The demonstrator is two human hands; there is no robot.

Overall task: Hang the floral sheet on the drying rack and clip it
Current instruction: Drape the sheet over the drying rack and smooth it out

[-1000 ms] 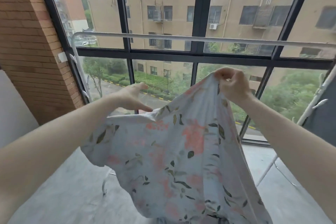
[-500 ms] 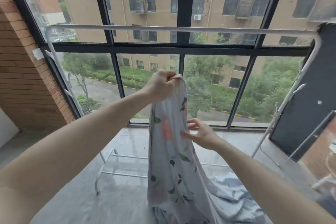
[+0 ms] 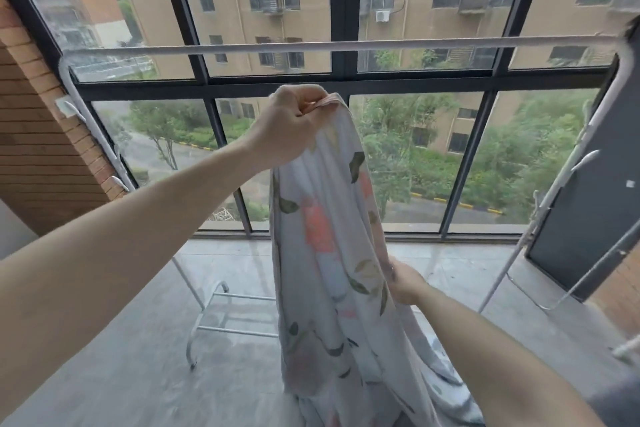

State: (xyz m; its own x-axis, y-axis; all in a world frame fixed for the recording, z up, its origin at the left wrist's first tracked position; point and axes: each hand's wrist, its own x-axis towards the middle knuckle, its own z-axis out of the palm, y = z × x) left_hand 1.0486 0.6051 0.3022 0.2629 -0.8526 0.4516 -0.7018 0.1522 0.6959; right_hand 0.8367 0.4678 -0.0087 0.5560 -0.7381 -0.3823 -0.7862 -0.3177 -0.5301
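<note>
Below rack bar: floral sheet bunched, unhung.
L hand: grasps top edge.
R hand: grasps side edge.
Tip: spread before draping over the bar.

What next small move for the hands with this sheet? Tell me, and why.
Probably slide the right hand further along the edge to spread the sheet. The left hand grips one end, bunched, below the rack's top bar, while the rest hangs in a narrow column with its lower part on the floor. It looks too gathered to drape over the bar yet.
</note>
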